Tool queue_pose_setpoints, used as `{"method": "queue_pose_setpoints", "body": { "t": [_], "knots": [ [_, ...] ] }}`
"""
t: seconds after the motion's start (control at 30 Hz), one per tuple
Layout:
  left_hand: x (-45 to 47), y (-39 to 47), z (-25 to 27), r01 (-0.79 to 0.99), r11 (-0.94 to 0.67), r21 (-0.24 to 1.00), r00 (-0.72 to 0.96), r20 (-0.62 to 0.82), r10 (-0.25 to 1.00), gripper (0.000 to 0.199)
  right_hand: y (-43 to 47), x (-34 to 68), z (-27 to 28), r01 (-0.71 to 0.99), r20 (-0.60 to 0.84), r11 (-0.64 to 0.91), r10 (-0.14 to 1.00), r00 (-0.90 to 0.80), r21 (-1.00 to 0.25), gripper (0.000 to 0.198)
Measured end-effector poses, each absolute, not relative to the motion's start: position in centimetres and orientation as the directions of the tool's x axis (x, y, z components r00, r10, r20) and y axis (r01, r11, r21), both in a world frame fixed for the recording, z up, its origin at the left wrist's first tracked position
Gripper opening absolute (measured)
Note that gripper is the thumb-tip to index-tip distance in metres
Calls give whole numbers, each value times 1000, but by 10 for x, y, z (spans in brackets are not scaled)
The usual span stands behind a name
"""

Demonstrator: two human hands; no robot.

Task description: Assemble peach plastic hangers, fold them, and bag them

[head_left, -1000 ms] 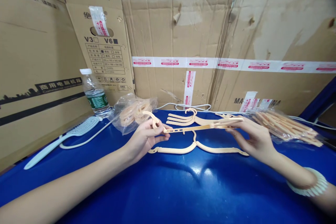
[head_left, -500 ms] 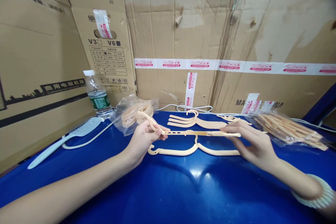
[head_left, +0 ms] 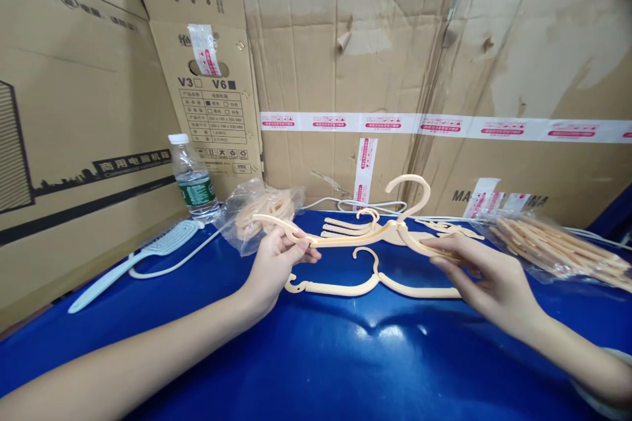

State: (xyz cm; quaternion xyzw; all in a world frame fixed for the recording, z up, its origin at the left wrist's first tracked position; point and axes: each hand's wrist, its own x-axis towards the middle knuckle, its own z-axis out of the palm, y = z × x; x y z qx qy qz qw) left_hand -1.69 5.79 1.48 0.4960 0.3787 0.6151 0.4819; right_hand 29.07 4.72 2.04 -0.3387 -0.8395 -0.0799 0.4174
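A pale peach plastic clothes hanger (head_left: 353,240) is held between my two hands above the table, its hook pointing up. My left hand (head_left: 279,260) pinches the left arm's end, where a curved piece (head_left: 269,219) sticks out to the upper left. My right hand (head_left: 486,273) grips the right arm, its fingers hiding that end. Just below, a second hanger (head_left: 340,288) lies flat on the blue table, with a small hooked piece (head_left: 295,284) at its left end. Behind the held hanger lie several more hanger parts (head_left: 345,227), partly covered by it.
A clear bag of ring-like parts (head_left: 266,210) lies back left, beside a water bottle (head_left: 195,187) and a pale blue hairbrush (head_left: 138,256). At the right is a bag of hanger arms (head_left: 557,243). Cardboard sheets (head_left: 316,59) wall the back, and a white cable (head_left: 340,202) runs along their base.
The held hanger has turned from edge-on, so its hook now stands upright and its arms show. Both hands keep their hold. The whole view has shifted slightly.
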Motion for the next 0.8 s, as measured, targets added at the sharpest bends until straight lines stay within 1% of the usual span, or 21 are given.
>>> {"method": "queue_pose_setpoints", "body": {
  "t": [0.1, 0.17, 0.23, 0.3, 0.37, 0.43, 0.47, 0.5, 0.53, 0.57, 0.6, 0.63, 0.67, 0.7, 0.73, 0.8],
  "knots": [
    [-17, 56, 14, -212, -262, 941, -40, 260, 965, 36, 48, 292, 18, 659, 702, 679, 640, -313, -325, 19],
    [-16, 56, 14, -176, -286, 942, -40, 284, 958, 33, 48, 292, 18, 651, 666, 632, 703, -250, -422, 19],
    [-15, 54, 13, -109, -297, 948, -27, 296, 955, 27, 48, 293, 19, 636, 637, 599, 742, -211, -487, 22],
    [-11, 46, 13, -15, -287, 958, 12, 287, 958, 23, 49, 294, 22, 621, 592, 575, 778, -211, -533, 24],
    [-5, 32, 13, 107, -285, 953, 114, 273, 955, 22, 50, 295, 26, 613, 534, 555, 810, -243, -563, 27],
    [2, 13, 12, 237, -351, 906, 349, 258, 901, 14, 50, 295, 30, 615, 476, 547, 828, -297, -568, 29],
    [4, 5, 10, 280, -440, 853, 444, 291, 847, 13, 50, 295, 31, 617, 441, 543, 836, -328, -570, 29],
    [6, -3, 9, 303, -565, 767, 564, 334, 755, 15, 49, 294, 33, 618, 399, 537, 843, -361, -575, 28],
    [8, -8, 7, 243, -722, 647, 725, 374, 579, 12, 47, 293, 34, 615, 345, 527, 850, -398, -587, 27],
    [8, -11, 5, 151, -847, 509, 819, 415, 395, 15, 45, 292, 35, 610, 277, 510, 855, -439, -607, 26],
    [9, -12, 3, 81, -916, 394, 842, 464, 274, 17, 42, 290, 36, 607, 206, 489, 855, -477, -626, 25],
    [8, -12, 2, 57, -947, 315, 853, 478, 210, 17, 39, 289, 37, 610, 141, 470, 850, -508, -638, 24],
    [8, -11, 2, 82, -958, 274, 849, 484, 211, 17, 37, 287, 37, 618, 92, 461, 841, -532, -637, 23],
    [7, -9, 3, 146, -956, 254, 855, 453, 251, 18, 34, 286, 38, 630, 63, 463, 833, -549, -623, 21],
    [6, -8, 4, 204, -950, 236, 857, 425, 290, 20, 33, 285, 38, 643, 55, 479, 824, -564, -598, 19],
    [4, -7, 7, 254, -949, 184, 869, 387, 308, 23, 31, 284, 39, 662, 64, 542, 796, -602, -518, 16]
  ]
}}
